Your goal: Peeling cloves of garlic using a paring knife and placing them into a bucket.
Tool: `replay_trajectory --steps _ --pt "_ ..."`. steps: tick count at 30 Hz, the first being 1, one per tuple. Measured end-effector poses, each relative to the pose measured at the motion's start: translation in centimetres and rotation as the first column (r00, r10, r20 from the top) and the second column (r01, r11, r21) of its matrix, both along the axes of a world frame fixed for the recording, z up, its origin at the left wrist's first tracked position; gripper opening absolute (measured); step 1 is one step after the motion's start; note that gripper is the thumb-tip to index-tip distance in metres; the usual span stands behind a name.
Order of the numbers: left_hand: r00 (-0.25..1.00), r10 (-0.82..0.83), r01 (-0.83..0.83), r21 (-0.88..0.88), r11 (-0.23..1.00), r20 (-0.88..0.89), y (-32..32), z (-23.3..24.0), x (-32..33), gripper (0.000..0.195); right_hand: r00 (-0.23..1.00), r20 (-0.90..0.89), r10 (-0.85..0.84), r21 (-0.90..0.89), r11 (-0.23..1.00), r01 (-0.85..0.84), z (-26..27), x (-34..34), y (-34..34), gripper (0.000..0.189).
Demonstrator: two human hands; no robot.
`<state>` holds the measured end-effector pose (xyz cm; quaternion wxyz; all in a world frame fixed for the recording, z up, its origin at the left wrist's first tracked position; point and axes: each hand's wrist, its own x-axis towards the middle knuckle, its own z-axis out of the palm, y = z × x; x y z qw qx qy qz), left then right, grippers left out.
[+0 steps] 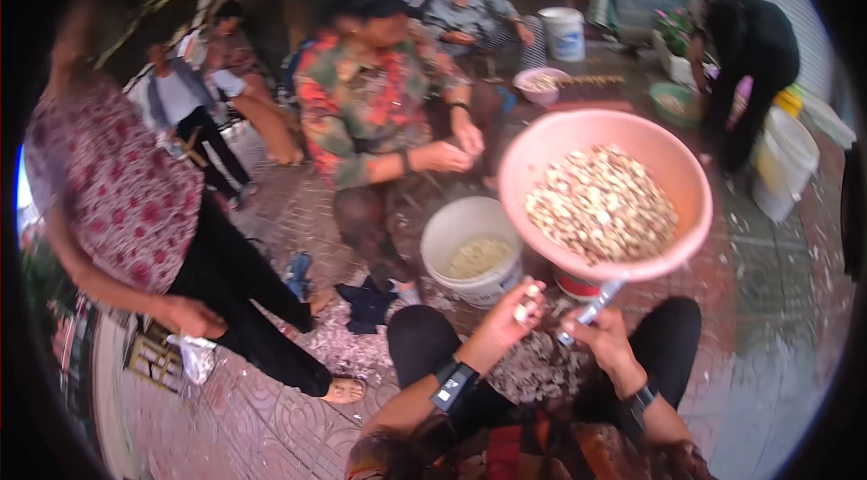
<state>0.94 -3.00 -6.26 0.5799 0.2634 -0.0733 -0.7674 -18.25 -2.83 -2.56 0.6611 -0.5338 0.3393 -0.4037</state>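
Note:
My left hand (509,317) is turned palm up, its fingers curled around a few pale garlic cloves (521,312). In my right hand (606,338) is a slim grey tool (599,304), apparently a small knife, tilted up to the right under the basin's rim. Just beyond my hands, a large pink plastic basin (518,209) holds a heap of unpeeled-looking garlic cloves (603,206). It sits on top of a red container (576,283), mostly hidden. Left of it stands a white bucket (437,246) with pale peeled cloves (479,256) at its bottom.
Garlic skins (538,368) litter the ground between my knees. A seated person (379,107) in a patterned shirt works across from me. Someone standing (129,195) is close at left. Behind are a small pink basin (538,90), another white bucket (565,36) and a bending person (752,53).

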Motion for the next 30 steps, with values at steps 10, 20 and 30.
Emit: replay_trajectory --steps 10,20,30 --pt "0.984 -0.022 0.004 0.096 0.995 0.180 -0.1 1.2 -1.9 0.024 0.762 0.616 -0.200 0.533 0.818 -0.216 2.7 0.1 -5.0 0.008" --pt "0.986 -0.134 0.137 -0.023 0.990 0.100 -0.2 0.4 -4.4 0.022 0.915 0.383 -0.128 0.288 0.958 0.014 2.6 -2.1 -3.4 0.012" --pt "0.981 0.011 -0.009 -0.009 1.000 0.196 0.7 -0.7 -1.7 0.022 0.903 -0.012 0.430 0.278 0.869 -0.410 10.6 7.5 -5.2 0.015"
